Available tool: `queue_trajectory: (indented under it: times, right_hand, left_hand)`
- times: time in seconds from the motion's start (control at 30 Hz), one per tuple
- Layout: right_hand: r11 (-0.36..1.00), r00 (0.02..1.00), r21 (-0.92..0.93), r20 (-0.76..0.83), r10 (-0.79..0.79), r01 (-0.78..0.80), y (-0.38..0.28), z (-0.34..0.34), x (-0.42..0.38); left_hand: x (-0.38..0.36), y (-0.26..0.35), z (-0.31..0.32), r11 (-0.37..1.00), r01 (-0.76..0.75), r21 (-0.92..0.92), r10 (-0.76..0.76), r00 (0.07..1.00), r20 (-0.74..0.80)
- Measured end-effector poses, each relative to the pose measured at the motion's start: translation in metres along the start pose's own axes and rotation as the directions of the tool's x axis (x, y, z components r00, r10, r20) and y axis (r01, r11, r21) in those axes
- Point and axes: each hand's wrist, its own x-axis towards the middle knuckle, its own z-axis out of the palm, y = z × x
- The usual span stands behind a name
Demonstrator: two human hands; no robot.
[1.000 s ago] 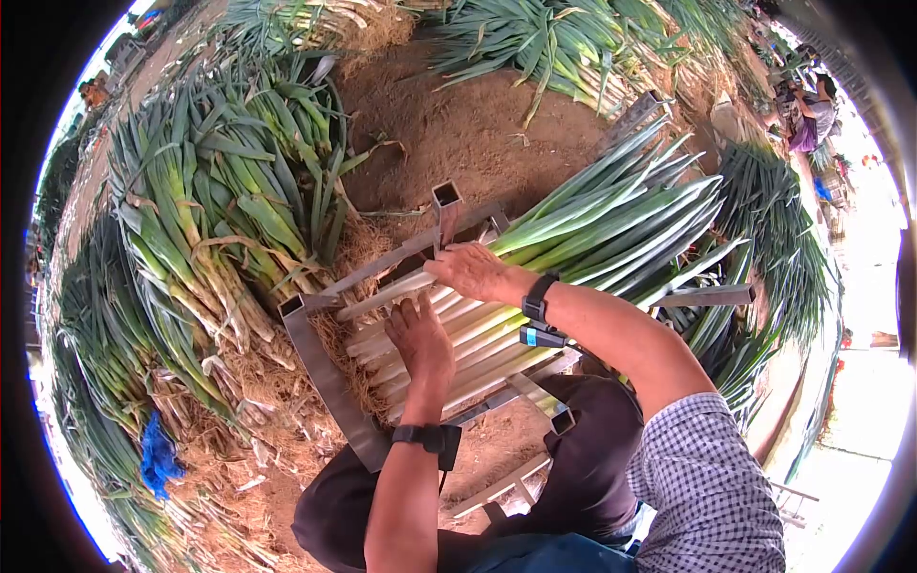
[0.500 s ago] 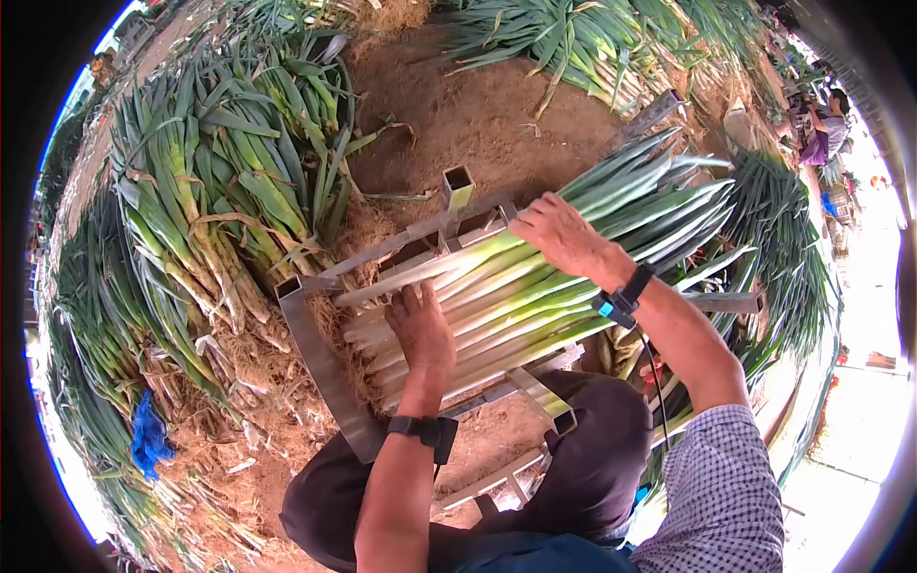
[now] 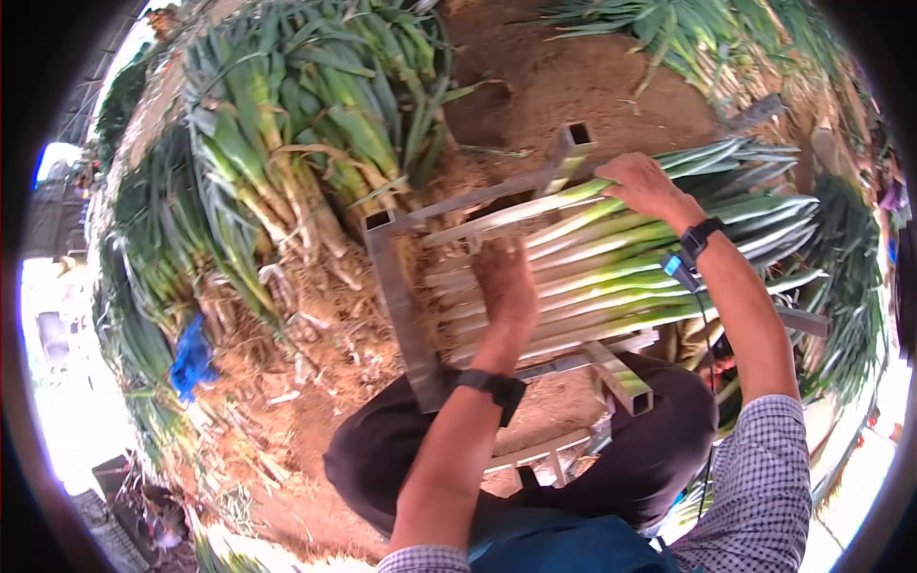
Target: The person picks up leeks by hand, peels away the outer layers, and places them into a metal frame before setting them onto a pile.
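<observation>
A row of long green onions (image 3: 592,285) lies side by side in a square-tube metal frame (image 3: 401,310), white root ends left and green leaves right. My left hand (image 3: 506,291) rests on the white stalks near the roots, its fingers blurred but apart. Further along, my right hand (image 3: 648,186) has its fingers curled round the green onion (image 3: 564,199) at the far side of the row, where white turns green. That stalk lies beside the frame's upright post (image 3: 570,158).
Big heaps of green onions (image 3: 306,124) stand at the left, with more (image 3: 707,38) at the far right. A blue scrap (image 3: 193,358) lies among roots on the soil (image 3: 573,72). My knees are against the frame's near side, by a projecting tube (image 3: 621,377).
The view has turned left, so the frame and onions appear further right. My left hand stays over the white stalks; my right hand remains at the far-side onion, which now lies closer to the row.
</observation>
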Motion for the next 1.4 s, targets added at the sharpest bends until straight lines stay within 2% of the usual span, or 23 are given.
queue_trajectory:
  times: [0.07,0.17,0.27,0.4,0.47,0.5,0.53,0.6,0.63,0.67,0.7,0.8,0.83,0.87,1.03,1.07,1.1,1.13,1.2,1.23,1.33,1.37,1.4]
  right_hand:
    - [1.0,0.994,0.0,-0.106,-0.006,0.006,0.0,0.009,-0.001]
    - [0.994,0.995,0.105,-0.097,0.039,-0.029,-0.003,0.012,-0.015]
    - [0.994,0.988,0.105,-0.15,0.025,-0.01,-0.011,0.014,-0.027]
    - [0.994,0.996,0.113,-0.088,0.008,0.002,-0.018,0.009,-0.025]
    - [0.998,0.997,0.06,-0.082,0.004,0.001,-0.022,0.014,-0.025]
    - [1.0,0.997,0.024,-0.075,0.007,-0.005,-0.022,0.016,-0.026]
    - [1.0,0.997,-0.02,-0.074,0.008,-0.009,-0.025,0.019,-0.028]
    - [1.0,0.99,-0.022,-0.143,0.018,-0.021,-0.027,0.024,-0.033]
    - [1.0,0.989,-0.02,-0.15,0.018,-0.021,-0.026,0.024,-0.036]
    - [1.0,0.987,-0.01,-0.16,0.015,-0.016,-0.027,0.025,-0.036]
    - [1.0,0.985,0.001,-0.172,0.003,-0.003,-0.027,0.025,-0.035]
    - [0.999,0.978,-0.012,-0.204,0.032,-0.035,-0.031,0.028,-0.038]
    - [1.0,0.977,0.0,-0.214,0.025,-0.026,-0.03,0.03,-0.039]
    - [0.999,0.984,0.022,-0.169,0.052,-0.049,-0.035,0.024,-0.041]
    - [1.0,0.965,-0.004,-0.261,0.011,-0.012,-0.036,0.025,-0.041]
    - [0.993,0.971,0.12,-0.235,0.036,-0.007,-0.033,0.014,-0.033]
    - [0.993,0.991,0.017,-0.064,0.12,-0.119,-0.027,0.004,-0.026]
    - [0.969,0.966,-0.109,0.108,0.234,-0.222,-0.019,-0.012,-0.021]
    - [0.944,0.949,-0.102,0.006,0.315,-0.313,0.022,-0.019,-0.027]
    - [0.93,0.935,-0.098,-0.042,0.351,-0.354,0.035,-0.021,-0.035]
    - [0.906,0.912,-0.114,-0.026,0.408,-0.408,0.045,-0.009,-0.05]
    - [0.927,0.95,-0.208,-0.052,0.307,-0.311,0.045,-0.004,-0.06]
    - [0.935,0.959,-0.218,-0.112,0.259,-0.278,0.047,0.002,-0.068]
  left_hand:
    - [-0.004,0.003,-0.008,0.997,-0.032,0.072,0.033,0.999,-0.015]
    - [-0.004,0.002,-0.004,0.992,-0.038,0.116,0.043,0.998,-0.046]
    - [-0.003,0.0,0.002,0.993,-0.036,0.112,0.043,0.997,-0.061]
    - [-0.004,-0.003,0.005,0.994,-0.053,0.096,0.062,0.993,-0.101]
    - [-0.004,-0.004,0.001,0.997,-0.057,0.046,0.062,0.992,-0.106]
    - [-0.002,-0.006,0.006,0.945,-0.004,-0.328,-0.062,0.98,-0.191]
    - [0.0,-0.011,0.023,0.747,0.008,-0.664,-0.199,0.957,-0.212]
    - [0.007,-0.004,0.019,0.686,-0.056,-0.726,-0.225,0.932,-0.284]
    - [0.005,0.002,-0.01,0.876,-0.105,-0.472,-0.087,0.926,-0.368]
    - [0.004,0.006,-0.026,0.976,-0.146,-0.162,0.069,0.91,-0.408]
    - [0.01,0.008,-0.019,0.979,-0.166,-0.122,0.099,0.898,-0.428]
    - [0.035,0.034,-0.006,0.984,-0.16,-0.074,0.124,0.926,-0.357]
    - [0.043,0.039,-0.011,0.98,-0.199,-0.03,0.165,0.88,-0.446]
    - [0.051,0.029,-0.007,0.981,-0.193,-0.012,0.17,0.888,-0.428]
    - [0.05,0.01,0.014,0.991,-0.116,0.061,0.13,0.913,-0.385]
    - [0.054,0.008,0.011,0.992,-0.087,0.093,0.117,0.913,-0.39]
    - [0.054,0.008,0.013,0.992,-0.111,0.062,0.126,0.898,-0.421]
    - [0.051,0.007,0.015,0.992,-0.097,0.078,0.12,0.905,-0.407]
    - [0.054,0.007,0.019,0.992,-0.089,0.092,0.118,0.916,-0.384]
    - [0.055,0.007,0.019,0.986,-0.112,0.123,0.156,0.878,-0.452]
    - [0.054,0.01,0.013,0.992,-0.087,0.092,0.116,0.917,-0.382]
    - [0.054,0.01,0.015,0.991,-0.105,0.079,0.128,0.906,-0.404]
    - [0.054,0.008,0.016,0.99,-0.123,0.072,0.142,0.895,-0.424]
